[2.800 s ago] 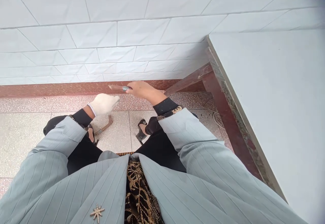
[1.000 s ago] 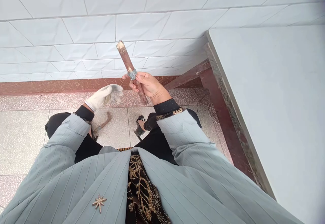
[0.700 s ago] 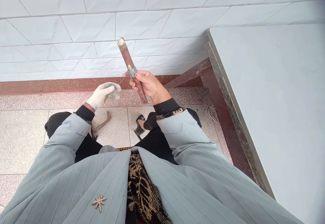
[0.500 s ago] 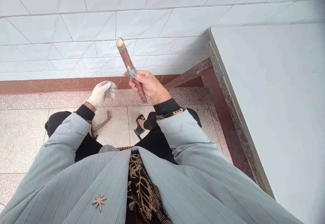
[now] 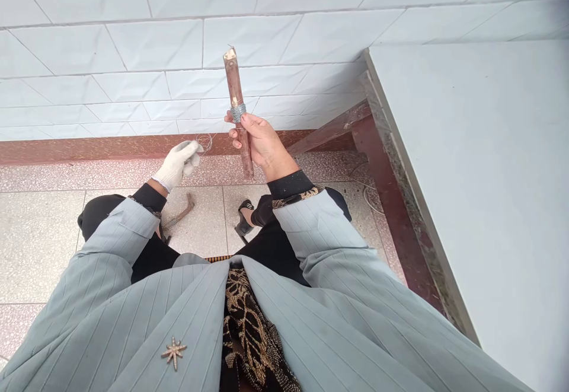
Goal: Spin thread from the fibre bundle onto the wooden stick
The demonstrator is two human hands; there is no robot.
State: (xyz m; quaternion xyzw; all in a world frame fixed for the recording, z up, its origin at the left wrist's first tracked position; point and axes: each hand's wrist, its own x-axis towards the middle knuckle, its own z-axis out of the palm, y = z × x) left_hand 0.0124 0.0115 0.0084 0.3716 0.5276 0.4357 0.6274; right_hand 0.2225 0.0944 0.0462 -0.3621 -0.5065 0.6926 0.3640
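My bare right hand (image 5: pixel 260 143) is closed around a reddish-brown wooden stick (image 5: pixel 233 77), held nearly upright in front of the wall. Its top end is pale and chipped, with a thin bit of metal sticking out. Just above my thumb, several turns of grey wire (image 5: pixel 237 112) wrap the stick. My left hand (image 5: pixel 176 163), in a white knitted glove, pinches a loose coil of thin wire (image 5: pixel 204 142). A strand runs from that coil toward the stick. Part of the stick is hidden behind my right fingers.
A light-topped table (image 5: pixel 480 161) with a reddish-brown frame (image 5: pixel 391 202) stands at the right. White wall tiles (image 5: pixel 155 45) rise ahead. On the floor between my feet lies a hammer-like tool (image 5: pixel 180 211), partly hidden. Loose cable (image 5: pixel 371 199) lies by the table leg.
The stick has turned from leaning left to nearly upright, its top moving right and up. The wire coil now shows more openly beyond my left fingertips.
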